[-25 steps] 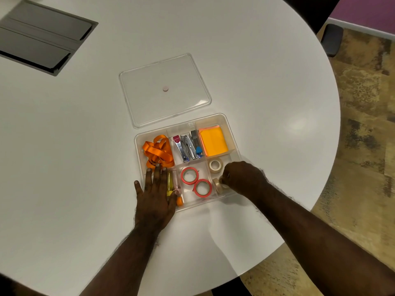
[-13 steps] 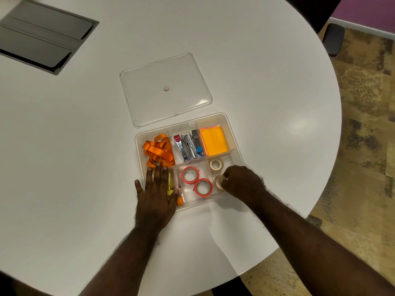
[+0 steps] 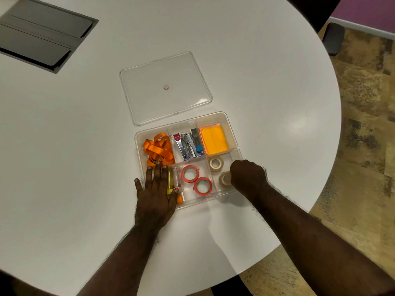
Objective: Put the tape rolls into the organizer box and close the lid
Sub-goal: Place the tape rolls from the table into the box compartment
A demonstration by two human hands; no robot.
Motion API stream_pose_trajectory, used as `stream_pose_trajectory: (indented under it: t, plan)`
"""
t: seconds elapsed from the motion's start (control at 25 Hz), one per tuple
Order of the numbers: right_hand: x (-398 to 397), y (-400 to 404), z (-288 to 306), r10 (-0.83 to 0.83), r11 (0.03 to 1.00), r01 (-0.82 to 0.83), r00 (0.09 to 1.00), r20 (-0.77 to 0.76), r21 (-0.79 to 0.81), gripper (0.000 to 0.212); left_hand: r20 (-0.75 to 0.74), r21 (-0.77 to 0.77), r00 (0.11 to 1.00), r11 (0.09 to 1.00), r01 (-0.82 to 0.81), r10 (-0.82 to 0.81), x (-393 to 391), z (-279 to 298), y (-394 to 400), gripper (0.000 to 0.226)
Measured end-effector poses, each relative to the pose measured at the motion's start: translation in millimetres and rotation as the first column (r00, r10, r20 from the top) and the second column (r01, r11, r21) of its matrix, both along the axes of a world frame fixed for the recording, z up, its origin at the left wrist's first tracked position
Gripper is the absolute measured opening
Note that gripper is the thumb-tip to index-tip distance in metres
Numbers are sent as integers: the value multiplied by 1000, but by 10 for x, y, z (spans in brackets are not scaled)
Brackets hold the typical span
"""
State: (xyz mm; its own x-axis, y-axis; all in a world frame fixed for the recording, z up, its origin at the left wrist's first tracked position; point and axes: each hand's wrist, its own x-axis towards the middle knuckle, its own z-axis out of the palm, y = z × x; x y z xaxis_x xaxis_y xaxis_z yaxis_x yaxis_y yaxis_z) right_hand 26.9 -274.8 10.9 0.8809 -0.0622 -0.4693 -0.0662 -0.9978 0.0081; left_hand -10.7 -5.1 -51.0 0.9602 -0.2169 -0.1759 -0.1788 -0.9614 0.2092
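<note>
A clear organizer box point(image 3: 234, 133) lies open on the white table. Two red tape rolls point(image 3: 190, 173) point(image 3: 203, 186) lie flat in its front middle compartment. One beige tape roll point(image 3: 216, 164) lies flat in the front right compartment. My right hand point(image 3: 248, 175) is closed on a second beige tape roll point(image 3: 224, 179), tilted on edge in that same compartment. My left hand point(image 3: 156, 189) rests flat, fingers spread, on the box's front left corner. The clear lid point(image 3: 165, 87) lies flat on the table just behind the box.
The box also holds an orange ribbon point(image 3: 158, 149), staplers point(image 3: 188, 144), orange sticky notes point(image 3: 213, 139) and small markers point(image 3: 173, 181). A grey cable hatch point(image 3: 40, 33) sits at the table's far left. The round table edge runs close on the right, above patterned carpet point(image 3: 363, 124).
My right hand has drawn slightly back to the right, exposing more of the beige roll it holds in the front right compartment. My left hand has stayed in place.
</note>
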Motion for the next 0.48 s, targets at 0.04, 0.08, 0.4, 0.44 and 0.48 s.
stream_pose_trajectory:
  t: [0.04, 0.08, 0.4, 0.44, 0.48]
  plan:
    - [-14, 9, 3, 8, 1000, -8, 1000, 1, -14, 17, 3, -1, 1000, 1000, 0, 0, -2, 6, -1, 74]
    - [-21, 16, 6, 11, 1000, -11, 1000, 2, -17, 17, 7, -1, 1000, 1000, 0, 0, -4, 11, -4, 74]
    - [-1, -42, -12, -87, 991, 103, 982, -165, 89, 19, 0, 9, 1000, 1000, 11, -11, -2, 17, 0, 74]
    - [3, -51, -47, -89, 988, 109, 980, -175, 106, 20, -5, 10, 1000, 1000, 10, -10, -3, 17, 0, 74]
    - [6, -55, -88, -92, 985, 116, 980, -179, 128, 21, -10, 10, 1000, 1000, 8, -8, -4, 20, -4, 74]
